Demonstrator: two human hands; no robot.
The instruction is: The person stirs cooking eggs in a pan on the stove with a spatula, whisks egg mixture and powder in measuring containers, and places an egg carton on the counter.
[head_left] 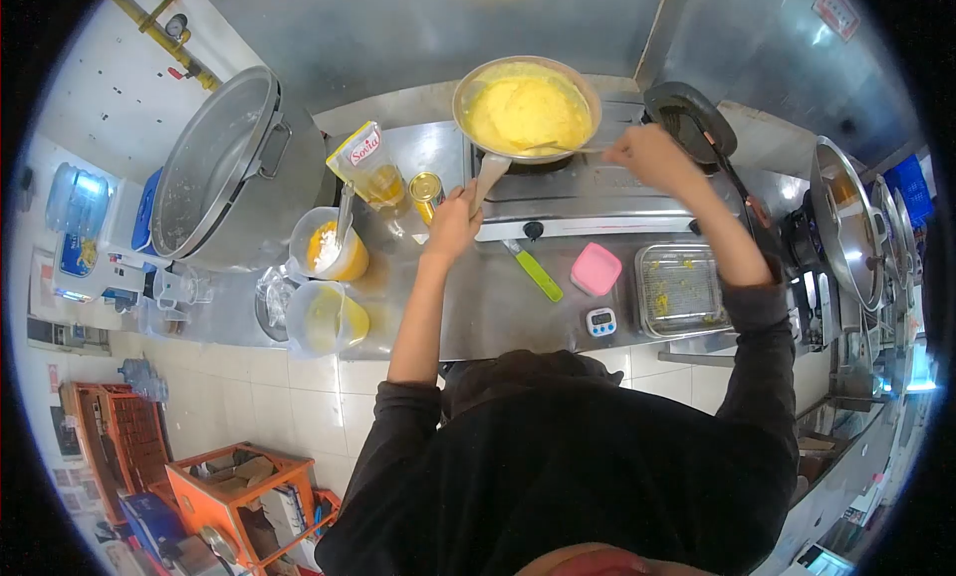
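My left hand is closed round the handle of a light-coloured pan on the stove. Soft yellow food fills the pan. Right of the pan, my right hand grips the end of a thin utensil, whose other end lies in the food near the pan's front edge. Beside my left hand stand an open gold can and a Sovia packet. A dark pan sits to the right of my right hand.
Two plastic jugs and a large pot stand at the left. On the counter's front lie a green-handled tool, a pink dish, a timer and a wire-rack tray. Metal lids are at the right.
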